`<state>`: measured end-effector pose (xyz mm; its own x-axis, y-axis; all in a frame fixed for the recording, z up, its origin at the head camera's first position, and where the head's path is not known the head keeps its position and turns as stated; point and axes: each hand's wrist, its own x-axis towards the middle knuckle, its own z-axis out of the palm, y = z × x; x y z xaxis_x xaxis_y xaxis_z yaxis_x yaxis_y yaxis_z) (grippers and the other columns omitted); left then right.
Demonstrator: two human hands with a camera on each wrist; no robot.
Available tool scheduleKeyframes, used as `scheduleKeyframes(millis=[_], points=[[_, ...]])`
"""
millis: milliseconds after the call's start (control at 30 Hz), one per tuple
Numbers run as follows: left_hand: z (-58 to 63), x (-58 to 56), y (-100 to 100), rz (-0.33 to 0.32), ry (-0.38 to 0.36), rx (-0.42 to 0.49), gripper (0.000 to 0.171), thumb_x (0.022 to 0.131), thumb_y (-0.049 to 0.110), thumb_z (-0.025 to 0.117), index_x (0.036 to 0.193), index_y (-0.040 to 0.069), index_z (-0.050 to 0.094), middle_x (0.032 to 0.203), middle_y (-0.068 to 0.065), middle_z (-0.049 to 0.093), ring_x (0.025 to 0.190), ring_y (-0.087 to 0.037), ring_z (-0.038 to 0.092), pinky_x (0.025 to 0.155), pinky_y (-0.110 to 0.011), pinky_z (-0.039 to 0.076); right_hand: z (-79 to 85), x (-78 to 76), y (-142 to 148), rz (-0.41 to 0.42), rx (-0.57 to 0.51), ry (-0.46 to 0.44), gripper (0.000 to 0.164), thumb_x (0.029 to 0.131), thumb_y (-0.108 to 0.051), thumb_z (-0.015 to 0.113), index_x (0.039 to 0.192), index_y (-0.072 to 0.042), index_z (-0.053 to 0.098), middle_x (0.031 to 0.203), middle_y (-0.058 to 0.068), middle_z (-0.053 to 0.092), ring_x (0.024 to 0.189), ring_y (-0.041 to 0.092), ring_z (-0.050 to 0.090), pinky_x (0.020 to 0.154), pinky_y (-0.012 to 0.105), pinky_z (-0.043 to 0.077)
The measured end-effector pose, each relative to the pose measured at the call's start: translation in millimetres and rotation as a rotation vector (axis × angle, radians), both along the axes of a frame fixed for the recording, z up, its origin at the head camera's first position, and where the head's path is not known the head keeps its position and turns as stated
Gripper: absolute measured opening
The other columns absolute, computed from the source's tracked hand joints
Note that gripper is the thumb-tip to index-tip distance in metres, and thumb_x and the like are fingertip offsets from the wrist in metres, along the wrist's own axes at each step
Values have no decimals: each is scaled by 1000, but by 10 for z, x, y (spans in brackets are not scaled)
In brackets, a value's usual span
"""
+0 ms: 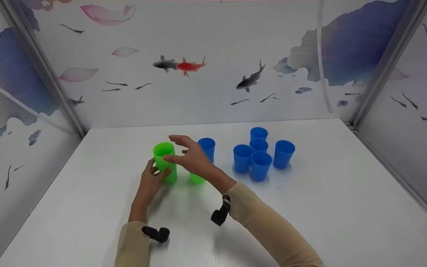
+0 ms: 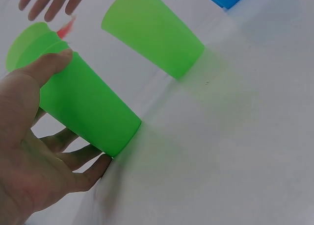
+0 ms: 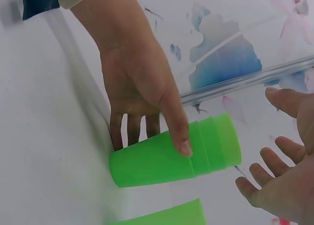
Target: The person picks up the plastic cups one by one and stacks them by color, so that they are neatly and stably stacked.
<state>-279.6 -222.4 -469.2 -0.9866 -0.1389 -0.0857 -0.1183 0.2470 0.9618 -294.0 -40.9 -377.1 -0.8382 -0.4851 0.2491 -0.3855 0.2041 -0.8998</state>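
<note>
Green cup stack (image 2: 93, 105) is on the left side of the tabletop (image 1: 310, 215), mouth up, base down at the surface. Several rims step out at the top, so it's nested cups, not one.

Left hand (image 1: 153, 182) has it: thumb on the near side, other fingers wrapped round the far side, lowest ones close to the base.

Right hand (image 1: 192, 156) is up beside the stack's mouth, fingers spread, thumb well apart from them, nothing held. Right wrist view shows a gap between it and the cups.

Second green cup (image 2: 154, 34) stands just right of the stack, not touching it. From the head view the right forearm covers most of it.

Single blue cup (image 1: 208, 146) stands behind that, partly hidden by the right hand.

Further right, five more blue cups (image 1: 261, 167): four bunched together, the fifth (image 1: 284, 154) just beside them on the right. All upright.

Both sleeves (image 1: 269, 222) tan, black device (image 1: 221, 214) on each wrist. Walls (image 1: 213, 100) printed with fish and petals.
</note>
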Motion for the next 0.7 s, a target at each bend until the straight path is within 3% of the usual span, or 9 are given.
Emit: scheduleKeyframes(millis=[200, 467, 700], points=[[-22, 7, 4, -7, 6, -2, 84, 94, 43, 68, 159, 19, 21, 160, -17, 35, 150, -36, 33, 122, -54, 31, 50, 118, 187, 1, -29, 29, 63, 92, -28, 74, 147, -12, 48, 152, 7, 50, 144, 25, 45, 117, 48, 41], [-30, -10, 12, -2, -2, -1, 89, 92, 47, 70, 159, 19, 19, 161, -19, 33, 151, -37, 31, 121, -53, 32, 53, 233, 433, -58, -85, 16, 61, 91, -32, 74, 145, -15, 50, 150, 4, 53, 142, 22, 47, 116, 42, 43], [-34, -2, -17, -8, 15, -9, 89, 93, 46, 69, 160, 17, 18, 161, -20, 31, 151, -38, 30, 120, -53, 33, 2, 235, 532, -86, -116, 2, 61, 91, -33, 74, 144, -15, 51, 149, 4, 54, 141, 23, 49, 116, 44, 42]])
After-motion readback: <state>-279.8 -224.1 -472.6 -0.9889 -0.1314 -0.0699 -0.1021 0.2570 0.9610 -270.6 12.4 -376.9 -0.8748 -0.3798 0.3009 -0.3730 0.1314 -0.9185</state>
